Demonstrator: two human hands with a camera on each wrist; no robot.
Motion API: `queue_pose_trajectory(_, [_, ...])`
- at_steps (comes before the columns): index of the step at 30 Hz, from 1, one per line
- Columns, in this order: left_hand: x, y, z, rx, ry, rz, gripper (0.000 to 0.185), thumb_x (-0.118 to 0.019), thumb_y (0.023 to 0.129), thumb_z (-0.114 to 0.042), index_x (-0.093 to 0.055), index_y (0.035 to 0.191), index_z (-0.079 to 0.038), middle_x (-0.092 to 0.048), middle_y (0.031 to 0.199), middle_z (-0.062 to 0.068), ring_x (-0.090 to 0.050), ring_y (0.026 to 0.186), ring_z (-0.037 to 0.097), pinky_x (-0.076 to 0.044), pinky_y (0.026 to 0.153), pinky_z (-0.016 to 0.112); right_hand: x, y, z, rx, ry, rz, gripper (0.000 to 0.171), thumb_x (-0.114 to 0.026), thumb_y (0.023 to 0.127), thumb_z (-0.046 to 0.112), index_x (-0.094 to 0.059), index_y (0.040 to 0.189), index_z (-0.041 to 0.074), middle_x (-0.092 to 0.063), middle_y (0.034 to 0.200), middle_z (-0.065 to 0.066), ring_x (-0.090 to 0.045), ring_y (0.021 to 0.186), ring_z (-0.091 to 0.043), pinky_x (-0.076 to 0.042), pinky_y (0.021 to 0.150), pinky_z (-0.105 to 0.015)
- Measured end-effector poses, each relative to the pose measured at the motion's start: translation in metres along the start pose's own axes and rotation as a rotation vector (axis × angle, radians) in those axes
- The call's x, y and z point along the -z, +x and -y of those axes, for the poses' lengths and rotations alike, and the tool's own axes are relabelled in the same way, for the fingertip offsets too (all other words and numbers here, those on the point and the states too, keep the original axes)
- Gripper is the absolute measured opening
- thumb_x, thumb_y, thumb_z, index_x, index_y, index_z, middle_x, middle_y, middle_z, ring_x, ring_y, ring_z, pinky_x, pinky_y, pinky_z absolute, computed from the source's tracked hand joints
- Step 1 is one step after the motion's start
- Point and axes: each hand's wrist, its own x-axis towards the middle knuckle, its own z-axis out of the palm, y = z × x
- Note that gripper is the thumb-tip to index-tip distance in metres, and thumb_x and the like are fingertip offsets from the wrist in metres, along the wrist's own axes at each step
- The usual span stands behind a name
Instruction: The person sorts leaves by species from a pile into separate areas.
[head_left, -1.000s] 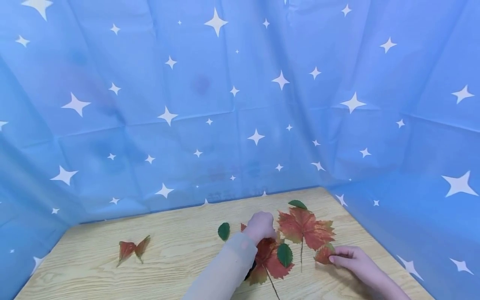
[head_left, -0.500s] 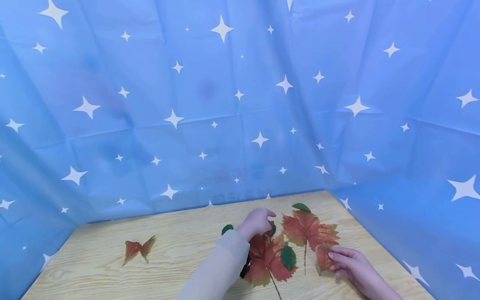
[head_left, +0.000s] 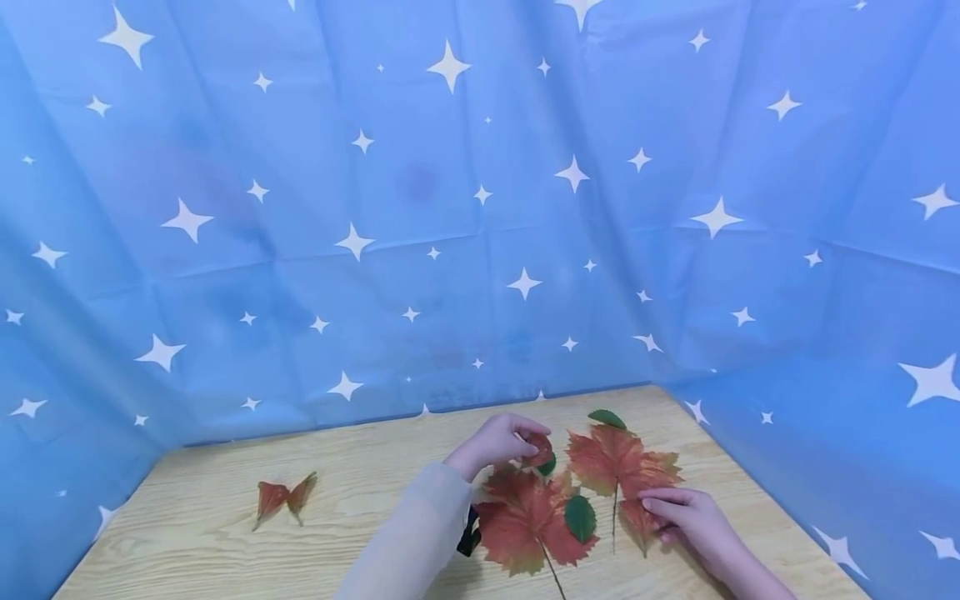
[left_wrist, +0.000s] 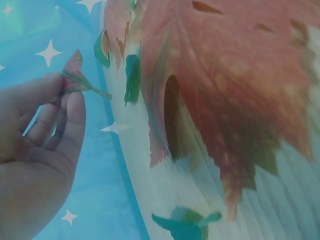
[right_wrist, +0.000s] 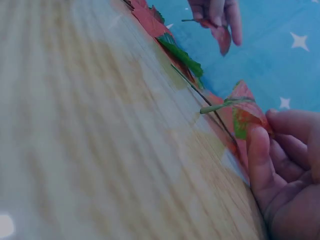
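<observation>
My left hand (head_left: 495, 440) is above the far side of the table and pinches a small red leaf (left_wrist: 75, 75) between thumb and fingertips, its stem sticking out. Below it lies a large red maple leaf (head_left: 517, 521), with a green leaf (head_left: 580, 518) on top and another green leaf (head_left: 547, 465) by its upper edge. At the right, my right hand (head_left: 693, 518) pinches a second small red leaf (right_wrist: 245, 107) near the stem of another large maple leaf (head_left: 615, 457). In the head view, the fingers partly cover both small leaves.
Two small reddish leaves (head_left: 273, 498) lie together on the left of the wooden table (head_left: 195, 533). A green leaf (head_left: 607, 418) touches the far maple leaf's top. One more green leaf (left_wrist: 185, 227) shows in the left wrist view. A blue star-patterned cloth (head_left: 420, 208) hangs behind.
My left hand has risen and moved left with the small red leaf, uncovering a green leaf below. My right hand has moved left and turned its leaf stem-down. The head view has shifted slightly.
</observation>
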Motion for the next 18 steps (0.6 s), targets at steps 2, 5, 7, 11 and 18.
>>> queue_pose_trajectory(2, [0.001,-0.002,0.001,0.004,-0.031,-0.002,0.030,-0.067,0.090,-0.004,-0.073,0.116,-0.018,-0.065,0.096,-0.004,-0.061,0.074,0.015,-0.053,0.071,0.041,0.002,0.000,0.000,-0.005,-0.014,0.009,0.034,-0.066,0.092,0.012,-0.064,0.116,-0.012,-0.067,0.079,-0.001,-0.063,0.067,-0.013,-0.053,0.057,-0.027])
queue_pose_trajectory(5, [0.004,-0.007,-0.001,0.012,-0.040,-0.009,0.028,-0.067,0.091,-0.006,-0.073,0.116,-0.017,-0.065,0.094,-0.004,-0.062,0.074,0.017,-0.053,0.071,0.046,0.004,0.000,0.000,-0.013,-0.049,0.027,0.034,-0.065,0.092,0.012,-0.064,0.117,-0.011,-0.070,0.084,-0.001,-0.063,0.069,-0.014,-0.053,0.057,-0.028])
queue_pose_trajectory(7, [0.005,-0.009,-0.002,0.010,-0.036,-0.017,0.028,-0.067,0.091,-0.006,-0.073,0.116,-0.016,-0.065,0.094,-0.003,-0.063,0.075,0.017,-0.054,0.072,0.047,0.005,0.000,0.000,-0.014,-0.069,0.050,0.035,-0.065,0.092,0.012,-0.063,0.118,-0.012,-0.070,0.085,-0.003,-0.063,0.070,-0.015,-0.053,0.057,-0.029])
queue_pose_trajectory(11, [0.007,-0.014,-0.002,0.011,-0.040,-0.028,0.028,-0.067,0.091,-0.006,-0.073,0.117,-0.015,-0.065,0.097,-0.004,-0.062,0.076,0.015,-0.053,0.077,0.047,0.005,0.002,0.001,-0.010,-0.096,0.076,0.038,-0.067,0.091,0.012,-0.062,0.119,-0.012,-0.069,0.082,-0.006,-0.064,0.071,-0.017,-0.054,0.057,-0.031])
queue_pose_trajectory(18, [0.011,-0.018,0.002,0.011,-0.004,-0.053,0.027,-0.067,0.091,-0.009,-0.073,0.115,-0.019,-0.063,0.099,-0.006,-0.058,0.080,0.014,-0.052,0.076,0.046,0.001,0.004,-0.002,-0.014,-0.106,0.085,0.040,-0.069,0.089,0.013,-0.061,0.120,-0.012,-0.070,0.085,-0.005,-0.064,0.072,-0.017,-0.054,0.057,-0.030])
